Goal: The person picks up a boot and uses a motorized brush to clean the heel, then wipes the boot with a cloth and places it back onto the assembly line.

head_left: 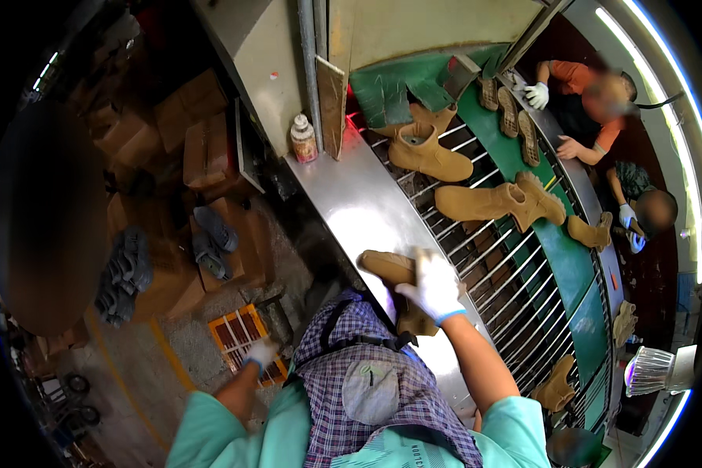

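Observation:
A tan ankle boot point(388, 267) lies over the metal ledge in front of me, with another tan boot part point(416, 320) below my palm; whether the two are one boot or a pair is hidden. My right hand point(434, 287), in a white glove with a blue cuff, is closed on it, thumb toward me. Down at my left side, my left hand point(259, 355), gloved too, hangs beside an orange crate point(246, 339). Motion blurs its fingers, and nothing held shows there.
Beyond the steel ledge point(343, 183) runs a rack of metal rods point(515, 300) bearing several tan boots point(429, 156). A green belt point(573, 265) carries shoe soles point(508, 113). Two co-workers point(589, 97) sit across. A bottle point(303, 140) stands by a pipe. Cartons point(207, 152) and grey shoes point(213, 242) are left.

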The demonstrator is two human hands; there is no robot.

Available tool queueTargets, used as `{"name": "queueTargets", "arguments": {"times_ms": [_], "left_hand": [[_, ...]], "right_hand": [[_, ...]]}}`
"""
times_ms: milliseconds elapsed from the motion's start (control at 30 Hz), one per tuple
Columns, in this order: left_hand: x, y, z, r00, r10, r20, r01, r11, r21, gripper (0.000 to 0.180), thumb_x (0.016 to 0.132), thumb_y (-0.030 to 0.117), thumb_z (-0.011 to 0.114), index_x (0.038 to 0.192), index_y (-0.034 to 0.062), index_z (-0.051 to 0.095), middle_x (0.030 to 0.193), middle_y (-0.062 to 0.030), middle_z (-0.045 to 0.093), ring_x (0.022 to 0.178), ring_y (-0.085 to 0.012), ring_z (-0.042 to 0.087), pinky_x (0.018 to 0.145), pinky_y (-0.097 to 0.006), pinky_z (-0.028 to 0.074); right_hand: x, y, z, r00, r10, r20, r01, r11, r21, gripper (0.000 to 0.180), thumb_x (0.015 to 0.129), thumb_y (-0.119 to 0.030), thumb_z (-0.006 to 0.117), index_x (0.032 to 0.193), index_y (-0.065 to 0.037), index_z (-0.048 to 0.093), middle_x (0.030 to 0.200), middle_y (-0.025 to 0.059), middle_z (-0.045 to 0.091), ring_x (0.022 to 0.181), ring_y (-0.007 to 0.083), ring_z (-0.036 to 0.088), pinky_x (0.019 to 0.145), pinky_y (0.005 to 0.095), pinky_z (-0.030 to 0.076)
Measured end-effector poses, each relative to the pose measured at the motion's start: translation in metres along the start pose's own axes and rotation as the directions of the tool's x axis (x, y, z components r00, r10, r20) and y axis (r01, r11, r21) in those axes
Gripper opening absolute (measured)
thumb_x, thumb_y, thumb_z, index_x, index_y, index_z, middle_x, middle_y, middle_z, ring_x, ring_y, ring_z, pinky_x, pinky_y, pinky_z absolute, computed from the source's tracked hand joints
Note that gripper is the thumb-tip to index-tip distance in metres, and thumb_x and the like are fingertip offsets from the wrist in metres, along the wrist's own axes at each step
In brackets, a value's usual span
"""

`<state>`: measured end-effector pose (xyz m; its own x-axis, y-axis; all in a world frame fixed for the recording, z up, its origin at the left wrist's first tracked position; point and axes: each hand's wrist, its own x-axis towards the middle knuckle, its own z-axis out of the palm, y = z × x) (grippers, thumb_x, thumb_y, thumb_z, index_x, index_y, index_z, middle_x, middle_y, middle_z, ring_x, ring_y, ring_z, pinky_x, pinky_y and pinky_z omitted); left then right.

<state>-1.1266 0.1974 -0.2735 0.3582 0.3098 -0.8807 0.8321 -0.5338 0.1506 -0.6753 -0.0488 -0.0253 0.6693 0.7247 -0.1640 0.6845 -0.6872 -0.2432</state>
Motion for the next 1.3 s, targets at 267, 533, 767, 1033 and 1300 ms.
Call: {"name": "queueTargets", "arguments": {"times_ms": [267, 533, 767, 1033, 1300], "left_hand": [[0.07, -0.034, 0.1, 0.993, 0.115, 0.007, -0.111, 0.976, -0.188, 0.041, 0.108, 0.016, 0.048, 0.144, 0.0004, 0.06, 0.141, -0.0218, 0.066, 0.123, -0.0374, 0.067, 0.098, -0.045, 0.058], [0.071, -0.002, -0.126, 0.994, -0.109, 0.025, 0.097, 0.731, -0.676, 0.041, 0.103, 0.02, 0.063, 0.138, -0.0013, 0.067, 0.143, -0.021, 0.067, 0.129, -0.0359, 0.064, 0.104, -0.046, 0.054], [0.098, 0.004, -0.271, 0.987, -0.128, -0.099, 0.051, 0.827, -0.559, 0.052, 0.097, 0.025, 0.076, 0.14, -0.002, 0.067, 0.143, -0.021, 0.068, 0.13, -0.0358, 0.065, 0.11, -0.045, 0.052], [0.088, 0.166, -0.341, 0.59, 0.497, -0.636, -0.685, 0.726, -0.068, 0.047, 0.093, 0.025, 0.074, 0.135, 0.0041, 0.068, 0.136, -0.0205, 0.068, 0.127, -0.0393, 0.064, 0.108, -0.047, 0.052], [0.118, 0.309, -0.298, 0.429, 0.664, -0.613, -0.704, 0.67, 0.234, 0.056, 0.09, 0.035, 0.076, 0.139, 0.012, 0.064, 0.152, -0.0135, 0.055, 0.148, -0.0362, 0.044, 0.126, -0.05, 0.032]], "right_hand": [[0.035, 0.0, 0.012, 0.97, 0.186, 0.159, -0.212, 0.963, 0.165, 0.072, 0.075, -0.041, 0.09, 0.131, -0.006, 0.063, 0.126, 0.024, 0.066, 0.117, 0.042, 0.067, 0.102, 0.0498, 0.054], [-0.064, 0.163, -0.046, 0.152, 0.91, -0.387, -0.518, 0.407, 0.753, 0.079, 0.078, -0.041, 0.091, 0.134, 0.004, 0.059, 0.127, 0.0227, 0.072, 0.113, 0.0341, 0.071, 0.103, 0.0437, 0.055], [-0.202, 0.253, 0.026, -0.216, 0.967, -0.136, -0.227, 0.086, 0.97, 0.036, 0.097, -0.011, 0.064, 0.13, -0.003, 0.051, 0.07, 0.0082, 0.056, 0.049, 0.0172, 0.054, 0.041, 0.0351, 0.041], [-0.103, 0.117, 0.097, 0.136, 0.973, -0.187, -0.474, 0.229, 0.85, 0.041, 0.096, -0.017, 0.072, 0.133, -0.001, 0.062, 0.092, 0.0124, 0.073, 0.068, 0.0169, 0.069, 0.062, 0.0344, 0.057], [0.071, 0.048, -0.023, 0.705, 0.693, -0.154, -0.576, 0.685, 0.446, 0.042, 0.098, -0.029, 0.069, 0.134, -0.007, 0.065, 0.118, 0.0202, 0.076, 0.111, 0.0339, 0.075, 0.097, 0.0412, 0.057]]}}
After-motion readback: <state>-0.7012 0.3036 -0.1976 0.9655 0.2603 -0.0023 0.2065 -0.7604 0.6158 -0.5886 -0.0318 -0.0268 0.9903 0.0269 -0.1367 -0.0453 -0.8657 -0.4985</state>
